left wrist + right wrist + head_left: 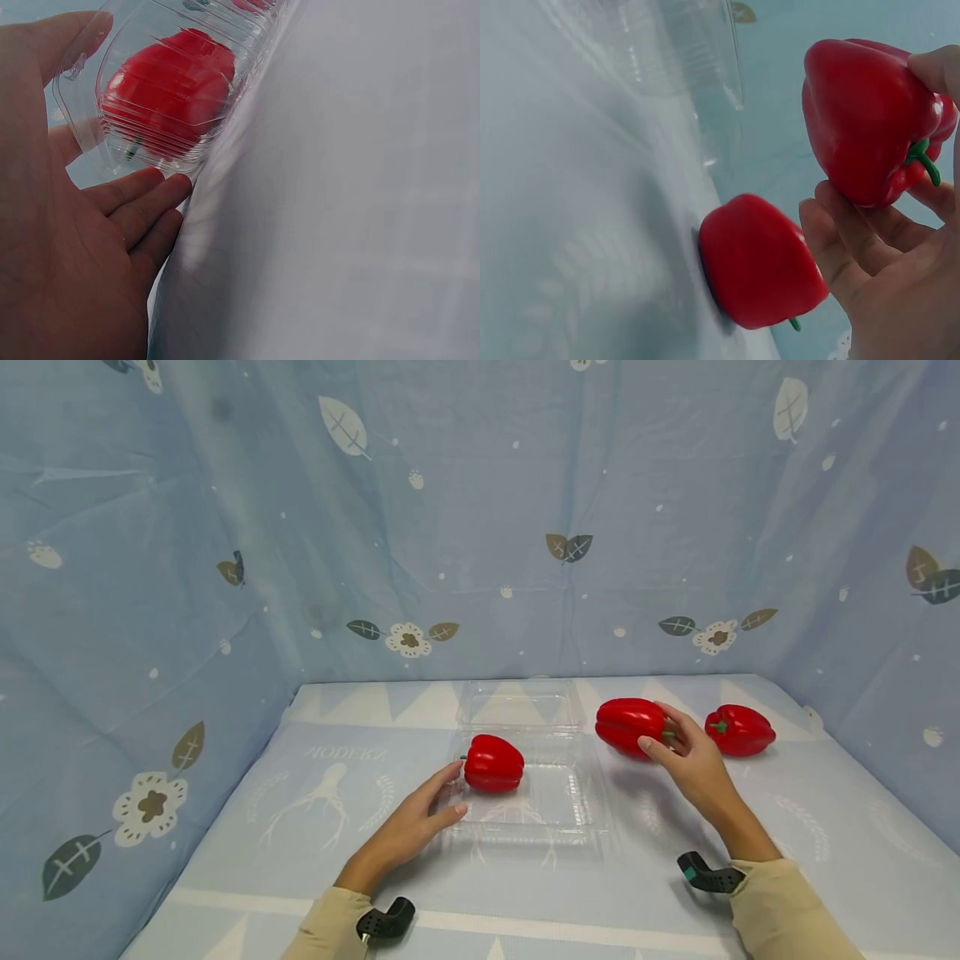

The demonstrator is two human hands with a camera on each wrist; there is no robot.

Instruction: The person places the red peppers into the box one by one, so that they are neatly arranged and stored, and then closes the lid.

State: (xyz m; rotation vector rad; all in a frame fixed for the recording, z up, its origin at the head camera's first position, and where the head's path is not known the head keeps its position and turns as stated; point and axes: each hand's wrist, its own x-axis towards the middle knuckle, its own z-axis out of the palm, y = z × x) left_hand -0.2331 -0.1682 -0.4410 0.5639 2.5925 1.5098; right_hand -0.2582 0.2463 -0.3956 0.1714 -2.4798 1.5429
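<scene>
My right hand grips a red bell pepper and holds it above the table, right of the clear plastic container. The thumb and fingers go round its green-stemmed end, as the right wrist view shows. Another red bell pepper lies inside the container's left part, its stem towards the left. My left hand is at the container's left side, fingers extended and thumb spread apart; in the left wrist view the fingertips are against the plastic wall. A third red bell pepper lies on the table beyond my right hand.
The container's transparent lid lies folded back behind it. A pale patterned cloth covers the table. Blue printed curtains enclose the back and both sides. A black wrist device sits on each forearm.
</scene>
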